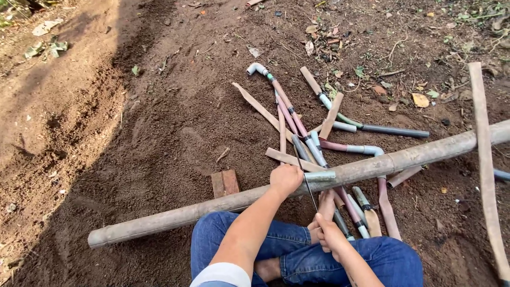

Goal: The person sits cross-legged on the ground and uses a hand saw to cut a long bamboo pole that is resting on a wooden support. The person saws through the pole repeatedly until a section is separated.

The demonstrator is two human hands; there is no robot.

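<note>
View from above of a seated person in blue jeans on bare brown soil. A long, pale grey-brown bamboo pole (212,208) lies across the scene just in front of the knees, running from the lower left upward to the right edge. The left hand (286,179) rests on top of this pole near its middle, fingers curled closed over it and pressing down. The right hand (328,229) sits lower, close to the right knee, closed around the handle end of a thin, dark, narrow saw blade (305,178); the blade slants up and away from the hand and meets the pole just beside the left hand. Whether the blade has entered the pole cannot be told. Beyond and beneath the pole lies a loose heap of short plastic pipe offcuts (297,125) in grey, pinkish and pale blue, mixed with flat tan strips of split bamboo; one offcut ends in a white elbow fitting (256,68). A small reddish-brown brick (225,183) lies on the soil touching the far side of the pole, to the left of the left hand. A second, thinner tan bamboo stick (484,159) crosses over the pole at the far right. Dry leaves litter the ground at the upper right.
</note>
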